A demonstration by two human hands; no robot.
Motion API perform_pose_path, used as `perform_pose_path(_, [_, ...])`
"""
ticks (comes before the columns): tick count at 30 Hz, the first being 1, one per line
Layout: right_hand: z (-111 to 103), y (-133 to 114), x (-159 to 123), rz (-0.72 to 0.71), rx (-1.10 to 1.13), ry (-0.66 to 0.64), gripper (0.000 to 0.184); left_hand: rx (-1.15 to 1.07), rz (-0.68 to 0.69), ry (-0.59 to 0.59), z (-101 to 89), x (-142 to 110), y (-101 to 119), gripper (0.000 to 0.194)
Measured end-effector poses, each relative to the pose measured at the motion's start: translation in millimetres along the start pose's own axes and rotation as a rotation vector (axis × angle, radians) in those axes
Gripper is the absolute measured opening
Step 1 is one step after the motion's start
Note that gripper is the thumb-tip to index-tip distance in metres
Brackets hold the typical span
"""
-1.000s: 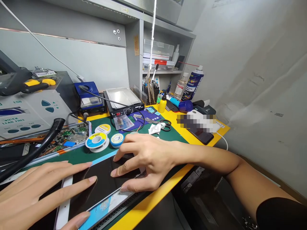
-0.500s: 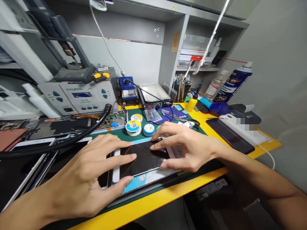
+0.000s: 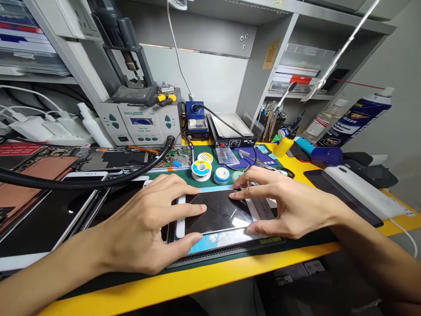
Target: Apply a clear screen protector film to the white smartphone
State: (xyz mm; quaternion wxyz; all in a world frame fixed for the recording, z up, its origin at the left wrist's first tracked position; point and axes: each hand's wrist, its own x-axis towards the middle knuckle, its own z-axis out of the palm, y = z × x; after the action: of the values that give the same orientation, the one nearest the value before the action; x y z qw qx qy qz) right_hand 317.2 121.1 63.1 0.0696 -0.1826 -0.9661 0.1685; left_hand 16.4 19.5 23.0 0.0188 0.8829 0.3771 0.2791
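Observation:
A white-framed phone screen [image 3: 213, 215] with dark glass and fine scratch-like lines lies flat in front of me. Beneath it is a flat dark pad with a blue-and-white printed surface [image 3: 205, 243]. My left hand [image 3: 164, 219] is open at the screen's left end, its index fingertip on the glass, the thumb at the near edge and another finger at the far edge. Spread over the right end, my right hand [image 3: 283, 202] touches the glass with a fingertip, its thumb at the near edge. My palms cover parts of both ends.
Behind the screen stand solder spools [image 3: 201, 170] and a small round tin [image 3: 221, 175]. A black hose [image 3: 131, 179] crosses to a hot-air station [image 3: 144, 123]. More phones [image 3: 49, 210] lie left; a dark phone [image 3: 342, 197], yellow bottle [image 3: 284, 145] and spray can [image 3: 357, 116] are right.
The camera view has shifted, so the whole bench appears farther right. Both hands remain on the screen with fingers spread in much the same way.

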Motion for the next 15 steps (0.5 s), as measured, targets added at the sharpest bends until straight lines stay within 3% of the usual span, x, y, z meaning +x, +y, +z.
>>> perform_pose_path(10, [0.7,0.5,0.3,0.035,0.023,-0.022,0.057,-0.029,-0.054,-0.035,-4.3,3.3,5.1,0.032])
perform_pose_path(15, [0.8,0.9,0.7,0.032,0.000,-0.033,0.055,-0.039,-0.069,-0.079,-12.4,6.8,6.4,0.059])
